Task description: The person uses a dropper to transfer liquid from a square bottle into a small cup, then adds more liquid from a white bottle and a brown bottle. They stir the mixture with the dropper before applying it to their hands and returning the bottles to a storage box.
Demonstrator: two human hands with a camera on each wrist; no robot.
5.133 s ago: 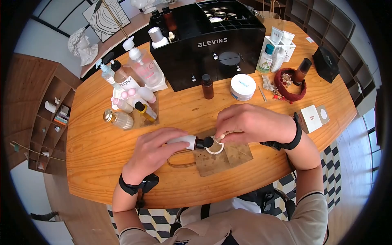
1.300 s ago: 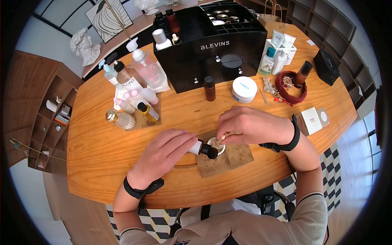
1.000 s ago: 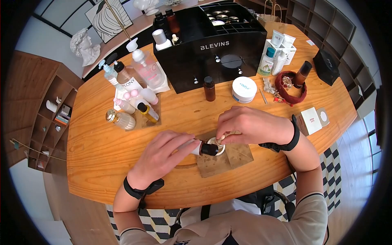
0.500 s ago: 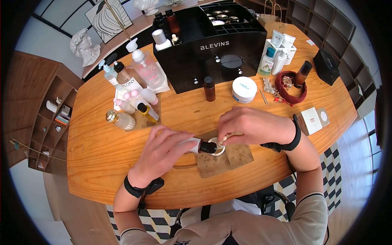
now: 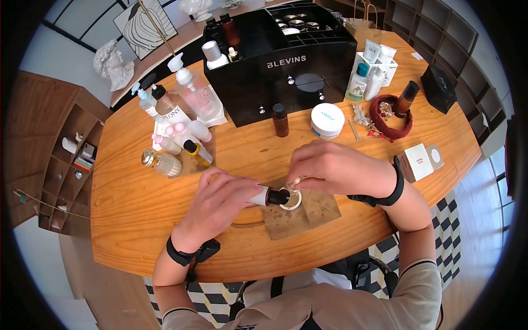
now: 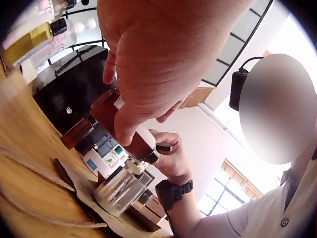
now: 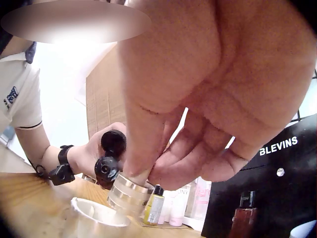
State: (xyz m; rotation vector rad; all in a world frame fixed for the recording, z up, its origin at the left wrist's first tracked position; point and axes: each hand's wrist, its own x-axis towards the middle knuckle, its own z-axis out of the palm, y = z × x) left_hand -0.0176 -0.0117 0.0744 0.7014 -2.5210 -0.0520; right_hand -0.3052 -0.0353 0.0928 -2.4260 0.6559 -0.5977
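My left hand grips a brown bottle with a white label and a black flip-top cap. The bottle lies tilted nearly level, its cap end over the rim of a clear jar. That jar, rimmed in white, stands open on a flattened brown paper bag. Close above it on the far right side, my right hand pinches a small clear round piece with gold-toned bands. The bottle's cap shows its lid flipped up in the right wrist view.
A black cosmetics case stands at the back. Before it are a brown bottle and a white tub. Pump bottles and a ribbed bottle crowd the left; a red ring-shaped band and a small box lie right.
The left hand has shifted toward the jar since five seconds ago. About a second ago the bottle's cap tipped lower; it is now more level. The right hand's piece sits slightly higher.
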